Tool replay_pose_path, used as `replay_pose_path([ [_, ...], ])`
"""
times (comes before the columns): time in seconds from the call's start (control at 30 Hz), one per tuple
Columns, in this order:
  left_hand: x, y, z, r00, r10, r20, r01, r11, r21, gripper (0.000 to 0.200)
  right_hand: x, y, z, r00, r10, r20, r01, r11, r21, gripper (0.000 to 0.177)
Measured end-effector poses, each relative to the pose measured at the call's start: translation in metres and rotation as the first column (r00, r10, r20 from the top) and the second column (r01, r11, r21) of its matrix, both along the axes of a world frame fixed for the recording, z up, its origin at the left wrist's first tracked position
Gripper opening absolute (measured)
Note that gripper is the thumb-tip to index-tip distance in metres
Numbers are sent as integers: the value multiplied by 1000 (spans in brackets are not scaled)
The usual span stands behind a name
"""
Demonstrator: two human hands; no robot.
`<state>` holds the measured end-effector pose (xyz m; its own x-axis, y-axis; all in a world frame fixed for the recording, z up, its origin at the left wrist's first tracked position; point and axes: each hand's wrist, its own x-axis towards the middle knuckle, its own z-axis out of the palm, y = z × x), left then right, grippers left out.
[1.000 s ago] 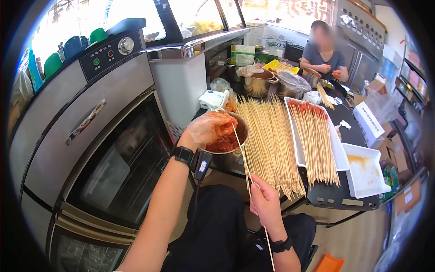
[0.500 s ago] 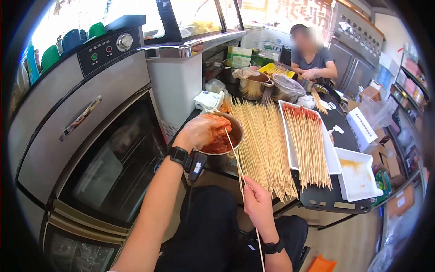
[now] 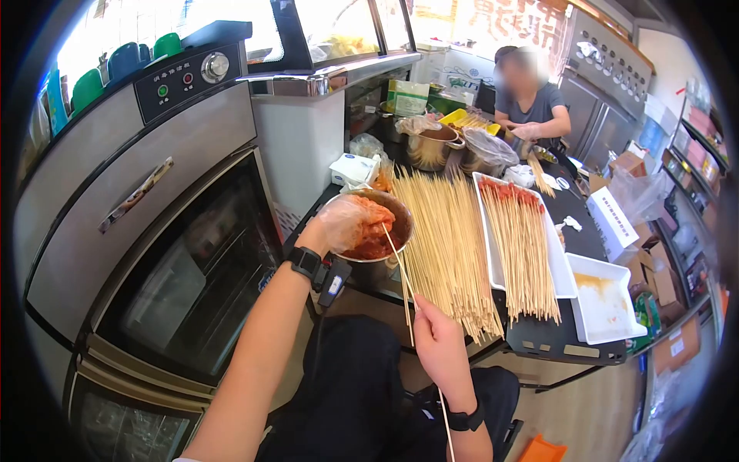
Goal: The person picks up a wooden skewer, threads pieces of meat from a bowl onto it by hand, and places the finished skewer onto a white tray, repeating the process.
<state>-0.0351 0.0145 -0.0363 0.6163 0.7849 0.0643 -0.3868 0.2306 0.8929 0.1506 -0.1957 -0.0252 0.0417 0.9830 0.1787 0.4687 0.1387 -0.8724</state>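
Note:
My left hand [image 3: 336, 226], in a clear plastic glove, is closed around a piece of red marinated meat [image 3: 375, 214]. It is held over a metal pot [image 3: 409, 231] with more red meat and sauce inside. In my bare right hand [image 3: 439, 337] is a thin wooden skewer [image 3: 396, 256], pinched partway along. Its upper end meets the meat at my left fingers; whether the tip is inside cannot be made out. Beside the pot lies a wide bundle of bare skewers [image 3: 446, 254]. Loaded meat skewers [image 3: 526, 254] fill a white tray [image 3: 567, 281] farther right.
A second white tray [image 3: 610, 327] with yellowish liquid sits at the black table's [image 3: 539, 339] right corner. Stock pots [image 3: 428, 152] stand at the back, near a seated co-worker [image 3: 531, 100]. A steel cabinet [image 3: 177, 254] is on my left, loaded shelves [image 3: 693, 162] on the right.
My right hand and the skewer have shifted slightly; my left hand keeps its grip over the pot. Across the table, the co-worker's arms have moved a little.

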Motion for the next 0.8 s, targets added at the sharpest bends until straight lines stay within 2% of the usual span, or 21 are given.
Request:
replay_pose_path([
  [0.03, -1, 4, -3, 1000, -1, 5, 1, 1000, -1, 17, 1, 0, -1, 1000, 4, -9, -4, 1000, 15, 29],
  [0.07, -2, 9, -7, 958, 150, -243, 8, 835, 550, 17, 2, 1, -1, 1000, 8, -19, -7, 999, 31, 29],
  [0.1, -2, 12, -10, 847, 403, -347, 174, 407, 897, 17, 3, 1, -1, 1000, 8, -16, -7, 1000, 31, 29],
  [0.13, 0, 8, -6, 848, 403, -345, 172, 407, 897, 17, 3, 1, -1, 1000, 11, -20, -10, 1000, 24, 28],
  [0.17, 2, 3, -1, 929, 188, -318, 15, 841, 541, 17, 3, 1, -1, 1000, 14, -24, -14, 1000, 18, 28],
  [0.2, 3, -1, 3, 987, 26, -161, -30, 999, -17, 18, 4, 2, 0, 1000, 15, -24, -14, 1000, 18, 28],
  [0.3, 4, -2, 4, 962, 81, -260, -65, 995, 70, 19, 4, 1, 2, 1000, 17, -6, -17, 1000, 13, 28],
  [0.43, 4, -1, 4, 955, 61, -290, -46, 997, 60, 18, 6, 2, 3, 998, 18, 58, -21, 999, 39, 28],
  [0.47, 4, 1, 2, 892, 113, -438, 14, 961, 278, 18, 8, 2, 2, 994, 15, 105, -23, 997, 67, 27],
  [0.5, 3, 3, 1, 807, 197, -557, 109, 877, 469, 18, 10, 2, 4, 994, 15, 105, -23, 998, 66, 27],
  [0.53, 4, 1, 2, 807, 197, -557, 110, 877, 468, 18, 12, 2, 7, 991, 1, 131, -11, 997, 76, 25],
  [0.6, 4, -2, 5, 847, 94, -523, 73, 954, 290, 19, 14, 0, 13, 988, -14, 156, 0, 996, 87, 24],
  [0.7, 4, 2, 0, 855, 95, -510, 3, 982, 188, 18, 14, -2, 18, 981, -31, 191, 13, 995, 98, 21],
  [0.8, 5, -1, 1, 855, 119, -505, -30, 983, 181, 17, 14, -2, 17, 989, -5, 150, -4, 998, 55, 20],
])
